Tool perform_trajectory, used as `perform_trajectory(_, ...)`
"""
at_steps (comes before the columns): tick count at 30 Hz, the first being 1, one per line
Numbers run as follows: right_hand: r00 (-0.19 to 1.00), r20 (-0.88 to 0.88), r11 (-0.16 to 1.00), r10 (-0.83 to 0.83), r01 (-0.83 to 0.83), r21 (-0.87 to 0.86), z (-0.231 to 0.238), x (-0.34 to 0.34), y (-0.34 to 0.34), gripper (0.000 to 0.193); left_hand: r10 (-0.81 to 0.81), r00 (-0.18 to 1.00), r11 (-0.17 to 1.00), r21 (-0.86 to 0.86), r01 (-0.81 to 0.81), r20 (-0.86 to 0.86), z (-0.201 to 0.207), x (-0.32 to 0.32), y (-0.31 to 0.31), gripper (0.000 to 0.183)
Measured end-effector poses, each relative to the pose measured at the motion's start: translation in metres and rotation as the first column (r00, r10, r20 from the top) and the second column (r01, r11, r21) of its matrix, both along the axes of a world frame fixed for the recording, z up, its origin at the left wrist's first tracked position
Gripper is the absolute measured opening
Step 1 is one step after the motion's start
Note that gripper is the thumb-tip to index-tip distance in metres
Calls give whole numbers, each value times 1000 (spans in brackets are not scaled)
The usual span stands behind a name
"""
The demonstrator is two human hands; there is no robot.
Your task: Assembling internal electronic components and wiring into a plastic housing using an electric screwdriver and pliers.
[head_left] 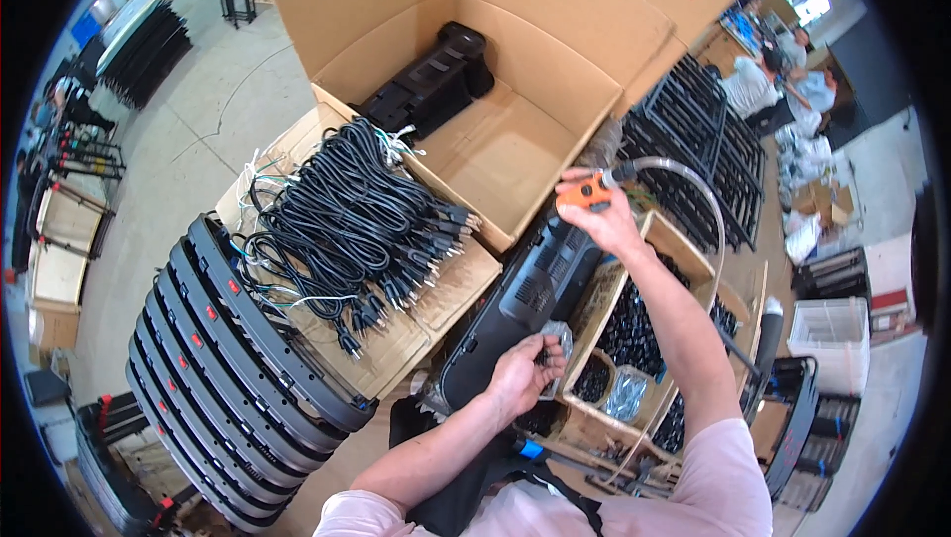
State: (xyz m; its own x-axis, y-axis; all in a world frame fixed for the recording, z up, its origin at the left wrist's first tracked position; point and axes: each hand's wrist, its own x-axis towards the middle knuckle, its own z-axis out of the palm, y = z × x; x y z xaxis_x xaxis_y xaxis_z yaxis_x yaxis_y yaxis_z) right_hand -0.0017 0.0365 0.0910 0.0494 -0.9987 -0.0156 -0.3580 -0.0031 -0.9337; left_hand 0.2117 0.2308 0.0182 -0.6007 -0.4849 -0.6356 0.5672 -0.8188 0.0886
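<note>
In my right hand (604, 220) is an orange-and-black air tool (584, 193), with a clear hose (708, 205) curving away from its end. The tool is over the far end of a long black plastic housing (515, 289) with vent slots. My left hand (525, 374) is over the near part of that housing, its fingers curled together; what they pinch, if anything, is too small to make out. Just beside those fingers is a clear plastic piece (561, 334), partly hidden by the hand.
Left of the housing, black power cords (347, 210) lie heaped on cardboard. Beyond stands an open carton (515, 151) holding black plastic parts (431, 81). At right, a wooden bin (584, 416) holds small black parts and shiny screws (626, 393). Curved grey covers (228, 369) stack at left.
</note>
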Motion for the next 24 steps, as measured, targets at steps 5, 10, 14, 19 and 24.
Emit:
perform_trajectory(5,961,224,966,-161,200,-163,48,11,34,52,1,995,995,-104,9,102,11,21,1,29)
perform_trajectory(10,944,209,943,-255,291,-165,86,1,123,48,-135,980,965,-204,163,146,14,19,13,33)
perform_trajectory(14,879,181,878,-440,464,-118,101,-6,234,54,-384,903,866,-263,425,193,4,8,39,33)
perform_trajectory(19,660,249,662,-708,744,-91,118,10,383,57,-649,692,637,-273,721,316,-15,-21,70,31)
perform_trajectory(24,470,350,457,-810,881,-124,129,47,521,63,-611,356,136,-349,927,707,-24,-45,89,57)
